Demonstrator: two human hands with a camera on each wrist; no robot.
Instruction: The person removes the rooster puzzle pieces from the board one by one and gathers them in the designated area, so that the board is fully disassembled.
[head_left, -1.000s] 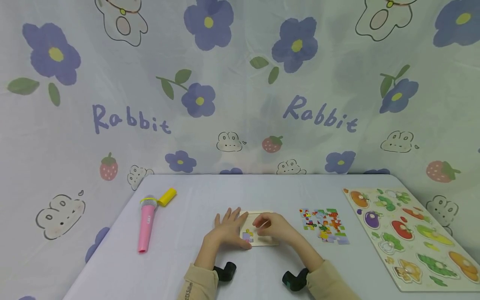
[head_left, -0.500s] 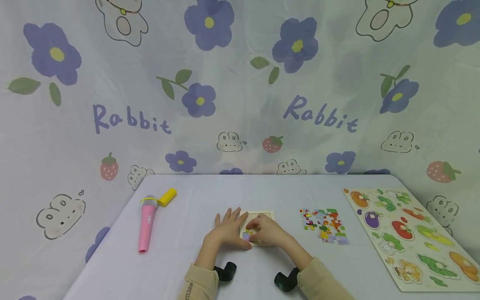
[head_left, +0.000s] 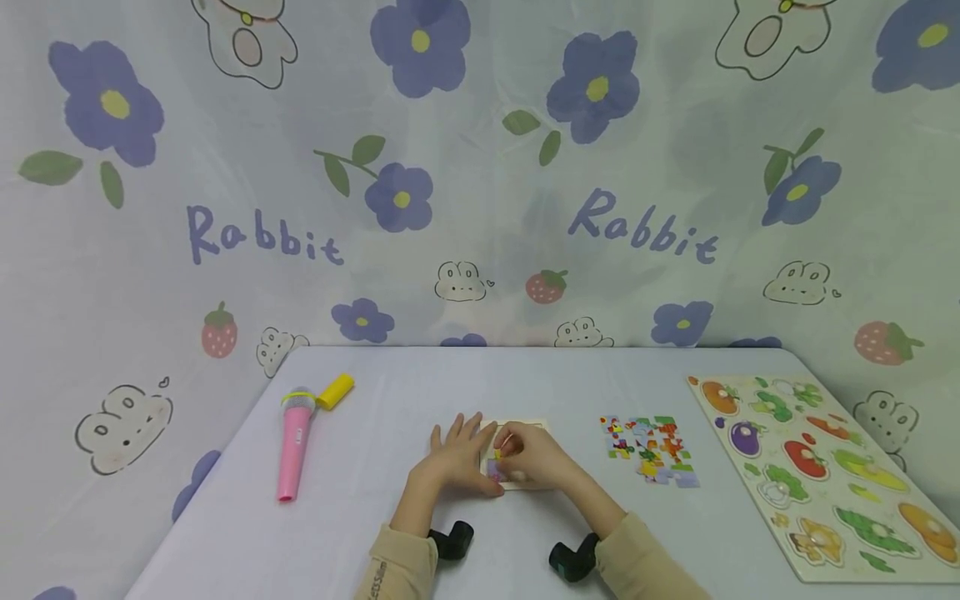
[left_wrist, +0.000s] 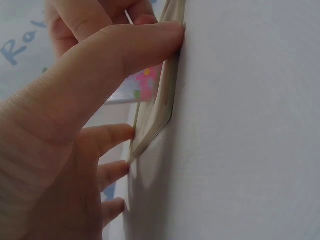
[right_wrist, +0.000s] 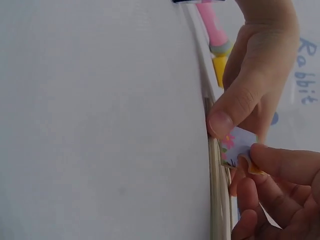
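A small wooden puzzle tray (head_left: 538,423) lies on the white table in front of the person. Spread along its left side, my left hand (head_left: 455,461) has its thumb at the tray's near edge and its fingertips by the far left side. My right hand (head_left: 534,456) reaches over the tray and pinches a jigsaw piece (right_wrist: 234,142) between thumb and fingers. That piece is lilac with a pink flower and a bit of yellow. It stands tilted up at the tray's left near corner, close by the left thumb (right_wrist: 220,124). The right hand hides most of the tray's inside.
Right of the tray lies a partly joined jigsaw (head_left: 651,450). A large vegetable knob-puzzle board (head_left: 817,483) covers the table's right side. On the left are a pink toy microphone (head_left: 294,450) and a yellow cylinder (head_left: 335,391). A printed curtain (head_left: 480,208) hangs behind.
My right hand has moved left across the tray and now pinches the flowered jigsaw piece, which lay in the lower left corner. The left hand has stayed in place.
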